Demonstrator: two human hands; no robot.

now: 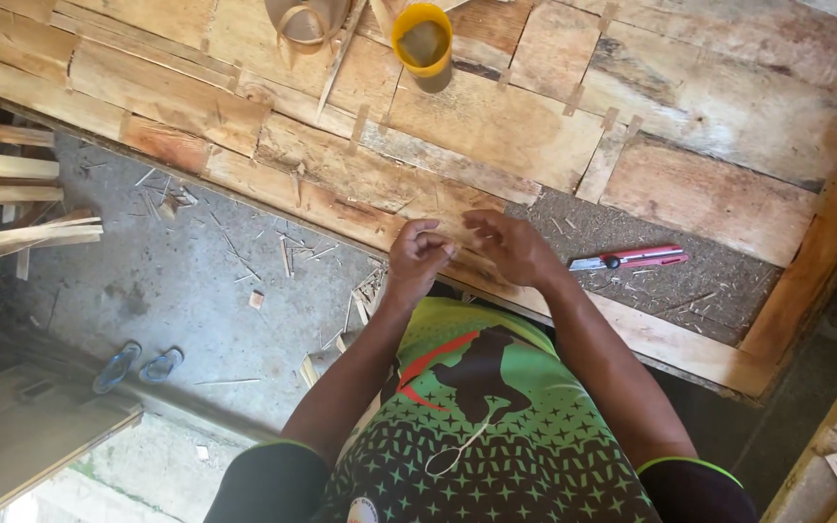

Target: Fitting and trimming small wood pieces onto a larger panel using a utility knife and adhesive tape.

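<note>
Veneer sheet (438,208) sits right at the near edge of the board (690,349), and that's where both hands are. My left hand (417,260) is curled, fingertips bunched together like it's pinching something tiny, though I can't make out what. The right hand (513,248) lies beside it, fingers half bent and resting on the wood, nearly touching the left. My worry: the veneer patches look thin and dry, so an edge could split or lift if it gets pulled hard. Also the red utility knife (632,260) lies just right of my wrist on the bare rough patch, easy to brush with a forearm. Further up there's a yellow cup (422,39), round and open-topped, no label I can see. Blue sandals (138,366) sit on the concrete floor, left.
</note>
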